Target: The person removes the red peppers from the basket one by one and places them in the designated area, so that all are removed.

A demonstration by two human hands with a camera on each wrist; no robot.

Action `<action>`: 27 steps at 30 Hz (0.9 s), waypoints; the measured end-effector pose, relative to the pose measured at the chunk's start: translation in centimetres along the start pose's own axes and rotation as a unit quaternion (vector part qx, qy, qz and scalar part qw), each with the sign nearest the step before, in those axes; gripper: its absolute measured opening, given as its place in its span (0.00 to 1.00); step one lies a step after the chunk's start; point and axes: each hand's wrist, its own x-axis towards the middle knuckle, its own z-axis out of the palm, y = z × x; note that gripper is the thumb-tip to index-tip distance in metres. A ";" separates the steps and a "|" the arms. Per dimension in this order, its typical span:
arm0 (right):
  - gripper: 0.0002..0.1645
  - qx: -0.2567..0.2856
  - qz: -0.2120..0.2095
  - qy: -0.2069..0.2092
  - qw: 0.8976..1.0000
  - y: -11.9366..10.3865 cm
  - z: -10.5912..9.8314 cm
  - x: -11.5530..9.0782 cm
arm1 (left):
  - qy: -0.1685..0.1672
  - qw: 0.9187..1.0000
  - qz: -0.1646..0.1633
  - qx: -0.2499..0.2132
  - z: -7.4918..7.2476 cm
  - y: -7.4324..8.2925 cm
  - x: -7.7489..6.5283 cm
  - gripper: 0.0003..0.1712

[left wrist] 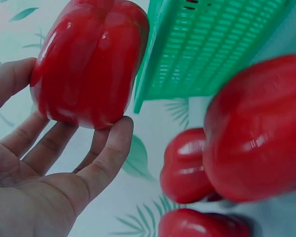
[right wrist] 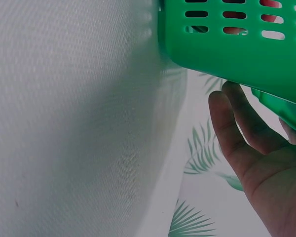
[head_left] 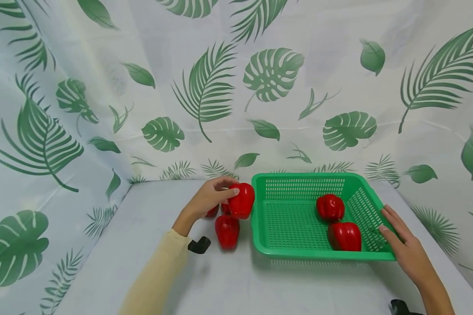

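My left hand (head_left: 210,199) holds a red bell pepper (head_left: 242,201) by its sides, just off the left rim of a green plastic basket (head_left: 299,253). The left wrist view shows the fingers and thumb around this held pepper (left wrist: 91,64). Below it on the table lies another red pepper (head_left: 227,232), with more peppers partly hidden behind the hand. Two red peppers, one farther back (head_left: 330,207) and one nearer (head_left: 345,236), lie inside the basket at the right. My right hand (head_left: 407,249) grips the basket's right rim, thumb over the edge and fingers outside.
The basket stands on a white-covered table (head_left: 299,288). Behind and beside the table hangs a white curtain (head_left: 220,87) with green leaf prints. Dark wrist-worn pieces show at the left wrist (head_left: 199,245) and the right wrist (head_left: 402,307).
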 end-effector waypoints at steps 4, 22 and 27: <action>0.38 -0.001 -0.001 0.003 1.000 0.1 -0.1 -0.1 | 0.012 1.000 -0.002 0.005 -0.8 -0.5 -0.6 0.25; 0.39 0.011 -0.003 0.002 1.000 0.2 0.1 -0.1 | 0.081 0.995 -0.052 -0.036 -4.5 -4.3 -4.5 0.26; 0.39 0.014 -0.006 0.003 1.000 0.2 0.1 -0.1 | 0.109 0.990 -0.077 -0.038 -5.4 -5.3 -5.7 0.27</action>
